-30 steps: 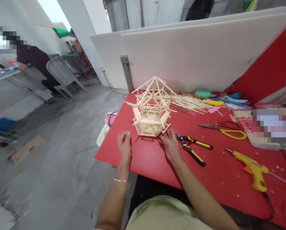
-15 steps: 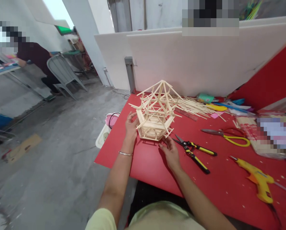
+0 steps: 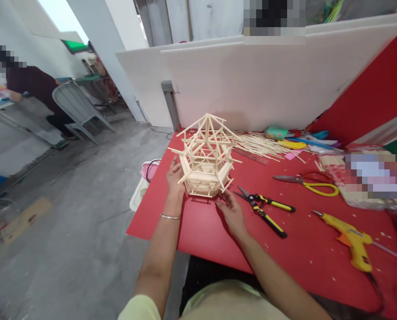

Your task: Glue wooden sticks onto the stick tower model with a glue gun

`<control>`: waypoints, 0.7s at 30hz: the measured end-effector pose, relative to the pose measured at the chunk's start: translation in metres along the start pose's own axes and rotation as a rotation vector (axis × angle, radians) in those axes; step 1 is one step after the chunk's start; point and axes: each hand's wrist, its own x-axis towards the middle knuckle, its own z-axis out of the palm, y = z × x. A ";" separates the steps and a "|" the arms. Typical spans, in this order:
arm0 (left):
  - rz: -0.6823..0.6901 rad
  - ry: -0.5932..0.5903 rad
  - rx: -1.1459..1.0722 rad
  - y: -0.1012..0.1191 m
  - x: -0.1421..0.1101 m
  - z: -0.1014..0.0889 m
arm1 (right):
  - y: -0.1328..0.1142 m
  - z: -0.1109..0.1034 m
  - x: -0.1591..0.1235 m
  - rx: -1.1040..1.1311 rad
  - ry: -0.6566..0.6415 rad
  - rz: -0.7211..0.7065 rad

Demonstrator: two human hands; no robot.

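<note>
A six-sided pavilion model made of thin wooden sticks, with a pointed open roof frame, is in front of me at the table's left part. My left hand holds its left side, the fingers partly hidden behind the sticks. At the lower right corner of the base, my right hand grips with bent fingertips, its thumb apart below. A small shadow lies under the front edge; whether the base rests fully on the table I cannot tell. Yellow-and-black cutting pliers lie open just right of my right hand.
On the red table are scissors, a yellow glue gun and a pile of loose sticks. A white board stands along the back. Left of the table, a person sits by a grey chair.
The view has shifted, so most of the scene sits further left. Both hands stay at the model, which appears turned slightly.
</note>
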 end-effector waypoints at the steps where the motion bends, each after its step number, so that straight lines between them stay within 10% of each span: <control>1: 0.023 0.046 0.031 0.001 -0.003 -0.004 | 0.000 0.000 0.000 -0.004 0.000 0.004; 11: 0.360 0.137 0.700 0.038 -0.107 -0.070 | -0.004 0.000 0.000 0.003 -0.018 -0.001; 14: 0.302 -0.136 0.939 0.057 -0.154 -0.104 | -0.001 -0.001 0.000 0.003 -0.018 0.001; 17: -0.082 -0.885 1.155 0.077 -0.193 -0.140 | 0.003 -0.001 0.001 0.012 -0.016 0.007; 21: -0.228 -0.921 1.300 0.092 -0.200 -0.160 | 0.008 -0.001 0.002 0.019 -0.007 0.011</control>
